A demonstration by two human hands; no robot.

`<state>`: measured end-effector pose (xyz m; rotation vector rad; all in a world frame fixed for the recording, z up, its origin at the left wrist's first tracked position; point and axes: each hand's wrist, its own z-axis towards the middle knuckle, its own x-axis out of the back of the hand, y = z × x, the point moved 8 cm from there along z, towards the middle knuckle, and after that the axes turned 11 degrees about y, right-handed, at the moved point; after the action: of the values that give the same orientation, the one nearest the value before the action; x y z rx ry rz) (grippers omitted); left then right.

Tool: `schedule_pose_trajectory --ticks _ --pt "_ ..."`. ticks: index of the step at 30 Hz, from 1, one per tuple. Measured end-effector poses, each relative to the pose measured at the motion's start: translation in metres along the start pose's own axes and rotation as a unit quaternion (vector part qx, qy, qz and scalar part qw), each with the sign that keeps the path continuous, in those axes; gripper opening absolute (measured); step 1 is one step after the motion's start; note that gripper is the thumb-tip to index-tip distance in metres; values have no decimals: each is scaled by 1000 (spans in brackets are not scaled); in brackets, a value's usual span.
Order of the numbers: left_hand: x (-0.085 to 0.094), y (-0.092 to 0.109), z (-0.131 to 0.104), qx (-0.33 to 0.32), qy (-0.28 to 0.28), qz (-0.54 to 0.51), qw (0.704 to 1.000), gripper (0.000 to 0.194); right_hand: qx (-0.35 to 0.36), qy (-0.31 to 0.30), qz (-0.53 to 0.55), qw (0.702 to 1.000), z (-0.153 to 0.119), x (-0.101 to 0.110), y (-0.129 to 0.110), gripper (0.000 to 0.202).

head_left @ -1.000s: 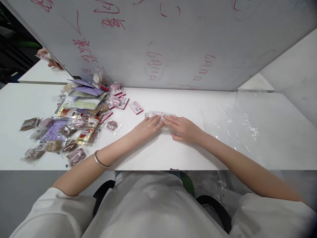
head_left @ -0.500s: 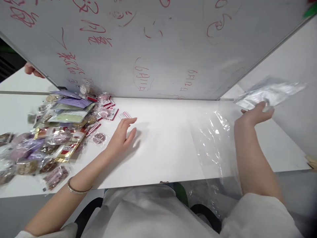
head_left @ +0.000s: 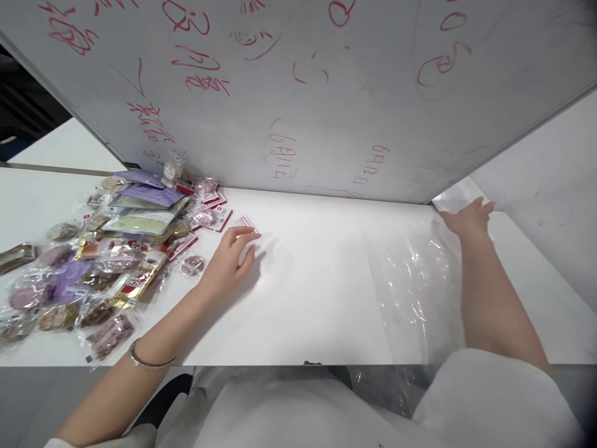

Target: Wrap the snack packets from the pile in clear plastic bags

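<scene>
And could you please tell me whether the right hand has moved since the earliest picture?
Yes, against the whiteboard, the right hand has gone rightward, from below the board's middle to near its lower right corner.

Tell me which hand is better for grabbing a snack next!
Probably the left hand: it's close beside the pile of wrapped snacks and looks empty. The right hand is stretched toward the far right, away from them.

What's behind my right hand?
A shiny packet, partly visible past your right hand, lies there by the whiteboard. The hand covers its near part; what's inside can't be made out.
</scene>
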<state>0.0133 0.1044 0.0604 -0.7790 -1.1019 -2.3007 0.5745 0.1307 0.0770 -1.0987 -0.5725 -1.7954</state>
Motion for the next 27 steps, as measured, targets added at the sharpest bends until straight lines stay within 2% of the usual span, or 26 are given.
schedule_pose_trajectory --ticks 1,3,5,6,7,8,11,13,15,16,17,18,20,21,22,23,24,25,27 --pt "-1 1 0 -8 -3 6 1000 26 -25 -40 -12 999 -7 -1 1 67" --pt "-4 6 -2 -31 -13 17 999 23 -61 -158 -10 985 -28 -9 -4 59" --pt "-6 15 -6 -64 -24 22 997 21 -56 -283 8 957 -56 -20 -19 45" --pt "-6 21 -9 -86 -29 23 996 20 -54 -320 0 946 -67 -22 -27 37" --pt "-5 27 -12 -108 -35 24 993 19 -55 -323 -23 944 -74 -21 -34 30" --pt "-3 33 -17 -128 -43 27 991 19 -62 -297 -57 951 -77 -14 -41 28" --pt "6 44 -31 -136 -70 27 988 19 -55 -165 -130 976 -78 24 -78 35" --pt "14 41 -38 -77 -79 -6 994 22 12 -117 -77 990 -87 51 -126 42" --pt "20 33 -44 28 -80 -80 993 32 114 -75 85 987 -107 83 -188 45" --pt "20 28 -47 87 -80 -135 984 42 174 -47 198 963 -122 102 -220 44" --pt "18 24 -50 145 -81 -202 965 53 248 -33 287 925 -143 118 -252 42" --pt "15 21 -52 202 -81 -280 935 62 341 -26 347 873 -170 131 -282 39" --pt "2 15 -59 323 -95 -428 839 71 537 -36 409 737 -238 148 -327 35" --pt "-6 13 -64 386 -105 -480 781 75 617 -23 421 665 -272 153 -338 32" --pt "-13 9 -70 446 -110 -511 727 77 670 -3 424 610 -302 156 -344 30" --pt "-19 5 -76 494 -109 -523 686 76 702 8 426 571 -326 157 -345 28" --pt "-22 1 -80 524 -105 -522 664 70 721 4 428 544 -345 156 -345 27" --pt "-24 -4 -83 538 -95 -515 661 60 725 -11 437 533 -357 157 -343 28" --pt "-25 -14 -84 529 -66 -493 687 41 699 -66 470 535 -362 160 -335 40"
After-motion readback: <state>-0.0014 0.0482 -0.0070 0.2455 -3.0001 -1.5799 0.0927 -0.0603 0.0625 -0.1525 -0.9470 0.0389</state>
